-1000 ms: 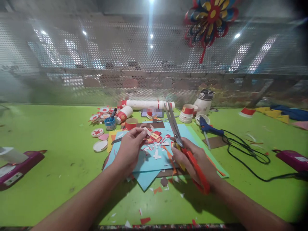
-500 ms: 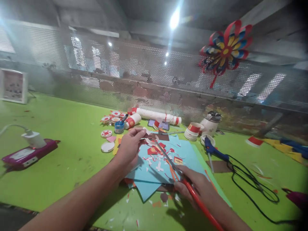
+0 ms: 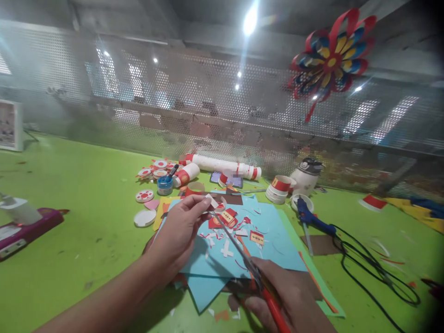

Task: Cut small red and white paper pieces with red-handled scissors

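My left hand (image 3: 187,222) pinches a small white paper piece (image 3: 211,202) between thumb and fingers. Red-handled scissors (image 3: 274,307) are in my right hand (image 3: 277,286), their long blades pointing up and left, tips just beneath the white piece. Below both hands lies a light blue sheet (image 3: 277,249), strewn with red and white paper scraps (image 3: 227,249). A small yellow and red paper piece (image 3: 256,237) rests on the sheet, right of the blades.
A blue glue gun (image 3: 310,218) with a black cord lies at the right. A white tube (image 3: 218,165), blue jar (image 3: 165,186), red and white cups (image 3: 278,188) and a phone (image 3: 215,177) stand or lie behind. A purple power strip (image 3: 45,223) is at the left.
The view has shifted slightly. My left hand has tilted the white piece, and the scissors and my right hand have moved a little down and left.
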